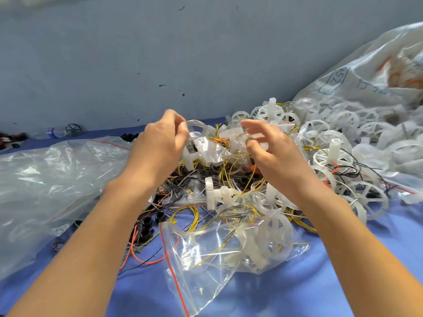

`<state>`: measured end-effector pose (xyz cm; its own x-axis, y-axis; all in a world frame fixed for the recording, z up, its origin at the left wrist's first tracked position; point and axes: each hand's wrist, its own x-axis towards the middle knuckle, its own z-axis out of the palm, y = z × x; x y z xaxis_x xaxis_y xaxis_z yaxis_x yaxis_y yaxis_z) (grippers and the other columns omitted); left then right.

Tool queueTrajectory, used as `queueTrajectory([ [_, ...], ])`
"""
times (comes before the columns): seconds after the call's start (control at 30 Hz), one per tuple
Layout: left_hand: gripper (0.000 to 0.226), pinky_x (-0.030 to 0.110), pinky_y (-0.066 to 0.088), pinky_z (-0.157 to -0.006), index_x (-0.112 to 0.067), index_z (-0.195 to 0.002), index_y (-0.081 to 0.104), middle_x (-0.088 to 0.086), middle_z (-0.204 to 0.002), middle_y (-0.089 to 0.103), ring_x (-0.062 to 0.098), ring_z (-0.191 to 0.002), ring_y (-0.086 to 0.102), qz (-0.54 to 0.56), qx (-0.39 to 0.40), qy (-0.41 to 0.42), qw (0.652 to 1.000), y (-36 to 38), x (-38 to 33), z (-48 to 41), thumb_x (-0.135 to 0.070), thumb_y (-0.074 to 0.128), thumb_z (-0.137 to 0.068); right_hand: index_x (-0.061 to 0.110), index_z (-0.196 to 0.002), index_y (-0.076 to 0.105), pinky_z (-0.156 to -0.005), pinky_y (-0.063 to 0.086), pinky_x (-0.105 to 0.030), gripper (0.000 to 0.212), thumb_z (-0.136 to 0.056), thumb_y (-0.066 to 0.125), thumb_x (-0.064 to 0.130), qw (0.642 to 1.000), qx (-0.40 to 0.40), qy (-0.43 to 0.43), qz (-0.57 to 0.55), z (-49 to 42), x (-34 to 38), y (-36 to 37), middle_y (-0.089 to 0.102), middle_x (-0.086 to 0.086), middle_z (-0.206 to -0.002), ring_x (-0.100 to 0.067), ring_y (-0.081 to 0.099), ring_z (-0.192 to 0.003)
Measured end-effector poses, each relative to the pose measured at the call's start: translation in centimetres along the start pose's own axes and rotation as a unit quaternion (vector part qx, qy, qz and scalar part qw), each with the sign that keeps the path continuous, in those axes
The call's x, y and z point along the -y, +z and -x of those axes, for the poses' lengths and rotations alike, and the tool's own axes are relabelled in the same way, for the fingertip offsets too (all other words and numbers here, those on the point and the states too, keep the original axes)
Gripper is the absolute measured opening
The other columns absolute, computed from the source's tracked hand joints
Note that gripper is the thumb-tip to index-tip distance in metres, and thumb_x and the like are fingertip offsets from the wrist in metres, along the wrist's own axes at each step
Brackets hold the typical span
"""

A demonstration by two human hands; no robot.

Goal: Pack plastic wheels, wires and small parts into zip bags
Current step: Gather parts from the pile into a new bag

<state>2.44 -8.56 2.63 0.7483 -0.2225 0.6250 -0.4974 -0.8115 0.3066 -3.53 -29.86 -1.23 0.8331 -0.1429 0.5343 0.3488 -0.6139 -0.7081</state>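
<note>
Plastic on all sides: white spoked wheels (pixel 343 133) heaped at the right beside a large printed sack (pixel 377 65), tangled with yellow wires (pixel 231 170) and small black parts (pixel 148 225) across the blue sheet (pixel 297 282). Pinches the lip of a small clear zip bag (pixel 201 147) with the left hand (pixel 163 143), thumb against curled fingers, bag raised above the tangle, seemingly with one wheel inside. Holds the right hand (pixel 270 147) just beside the bag's mouth, fingers spread and loosely bent, thumb apart from forefinger, nothing visibly gripped.

Judged as mid-fill: one bag in hand, partly loaded, mouth not yet sealed. Nearer the body, flat on the sheet: a second zip bag (pixel 229 248) with a red seal strip, already loaded with wheels and yellow wire. At the left, a big crumpled clear bag (pixel 45 179).

Next move probably calls for catching the far lip with the right hand to spread the mouth, or drawing one strand from the tangle. Needs a clean single pick, given the looping of wires through one another and through wheel spokes; likely to drag neighbours along otherwise.
</note>
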Motion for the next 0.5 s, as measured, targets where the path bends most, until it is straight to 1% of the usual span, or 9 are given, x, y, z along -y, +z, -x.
queueTrajectory([
  [0.07, 0.017, 0.037, 0.049, -0.068, -0.024, -0.103, 0.058, -0.006, -0.085, 0.065, 0.019, -0.073, 0.062, 0.036, 0.011, 0.035, 0.999, -1.1, -1.5, 1.5, -0.034, 0.044, -0.101, 0.027, -0.143, 0.045, -0.103, 0.041, -0.029, 0.042, -0.101, 0.048, 0.031, 0.999, -0.002, -0.033, 0.014, -0.1, 0.9, 0.1, 0.052, 0.003, -0.135, -0.009, 0.049, -0.123],
  [0.13, 0.016, 0.036, 0.049, -0.072, -0.024, -0.104, 0.062, -0.008, -0.089, 0.065, 0.017, -0.079, 0.061, 0.04, 0.037, 0.076, 0.996, -1.3, -2.4, 2.6, -0.032, 0.049, -0.101, 0.027, -0.141, 0.048, -0.1, 0.043, -0.029, 0.042, -0.101, 0.047, 0.038, 0.997, 0.051, -0.058, 0.02, 0.0, 1.8, 0.4, 0.056, 0.005, -0.133, -0.007, 0.053, -0.117],
  [0.2, 0.016, 0.034, 0.049, -0.079, -0.021, -0.106, 0.066, -0.004, -0.097, 0.065, 0.015, -0.085, 0.059, 0.055, 0.05, 0.105, 0.992, -1.1, -2.6, 3.1, -0.028, 0.053, -0.099, 0.031, -0.124, 0.06, -0.091, 0.049, -0.031, 0.029, -0.102, 0.044, 0.042, 0.989, 0.134, -0.059, 0.035, 0.4, 2.3, 1.1, 0.067, 0.008, -0.114, -0.008, 0.063, -0.103],
  [0.23, 0.015, 0.027, 0.048, -0.079, -0.02, -0.105, 0.067, -0.003, -0.097, 0.065, 0.012, -0.083, 0.058, 0.074, 0.044, 0.116, 0.99, -1.1, -2.7, 3.3, -0.025, 0.055, -0.098, 0.033, -0.107, 0.062, -0.084, 0.051, -0.031, 0.022, -0.102, 0.043, 0.042, 0.984, 0.163, -0.056, 0.042, 0.7, 2.3, 1.5, 0.069, 0.011, -0.099, -0.009, 0.065, -0.095],
  [0.27, 0.013, 0.018, 0.044, -0.076, -0.018, -0.104, 0.069, -0.002, -0.095, 0.065, 0.009, -0.08, 0.056, 0.094, 0.036, 0.12, 0.988, -1.0, -2.7, 3.5, -0.022, 0.057, -0.098, 0.031, -0.091, 0.059, -0.077, 0.051, -0.029, 0.023, -0.103, 0.042, 0.041, 0.982, 0.176, -0.051, 0.036, 0.9, 2.2, 1.9, 0.069, 0.011, -0.086, -0.007, 0.066, -0.086],
  [0.33, 0.013, 0.012, 0.04, -0.072, -0.018, -0.102, 0.07, -0.003, -0.093, 0.066, 0.003, -0.076, 0.054, 0.133, 0.032, 0.104, 0.985, -0.9, -2.7, 3.8, -0.02, 0.059, -0.097, 0.024, -0.076, 0.053, -0.062, 0.044, -0.024, 0.03, -0.103, 0.045, 0.036, 0.984, 0.176, -0.037, -0.009, 1.1, 2.0, 2.3, 0.063, 0.007, -0.067, -0.005, 0.058, -0.065],
  [0.37, 0.013, 0.012, 0.04, -0.071, -0.019, -0.103, 0.07, -0.006, -0.093, 0.066, 0.0, -0.074, 0.055, 0.149, 0.041, 0.092, 0.984, -0.8, -2.6, 4.0, -0.022, 0.058, -0.097, 0.022, -0.076, 0.055, -0.058, 0.041, -0.023, 0.029, -0.103, 0.047, 0.031, 0.984, 0.17, -0.028, -0.036, 1.1, 1.9, 2.4, 0.059, 0.004, -0.062, -0.007, 0.052, -0.059],
  [0.43, 0.015, 0.015, 0.041, -0.067, -0.021, -0.103, 0.068, -0.01, -0.086, 0.066, -0.004, -0.068, 0.054, 0.157, 0.077, 0.078, 0.981, -0.5, -2.2, 4.6, -0.027, 0.055, -0.099, 0.012, -0.086, 0.061, -0.055, 0.038, -0.024, 0.025, -0.102, 0.047, 0.025, 0.985, 0.152, -0.02, -0.072, 1.1, 1.8, 2.2, 0.053, 0.003, -0.058, -0.01, 0.047, -0.055],
  [0.5, 0.02, 0.027, 0.041, -0.06, -0.018, -0.094, 0.064, -0.009, -0.072, 0.062, 0.005, -0.059, 0.051, 0.139, 0.111, 0.069, 0.982, -0.3, -1.7, 5.4, -0.029, 0.049, -0.101, 0.007, -0.092, 0.062, -0.053, 0.037, -0.023, 0.025, -0.103, 0.046, 0.023, 0.986, 0.138, -0.01, -0.098, 1.2, 1.8, 2.2, 0.051, 0.008, -0.056, -0.01, 0.046, -0.053],
])
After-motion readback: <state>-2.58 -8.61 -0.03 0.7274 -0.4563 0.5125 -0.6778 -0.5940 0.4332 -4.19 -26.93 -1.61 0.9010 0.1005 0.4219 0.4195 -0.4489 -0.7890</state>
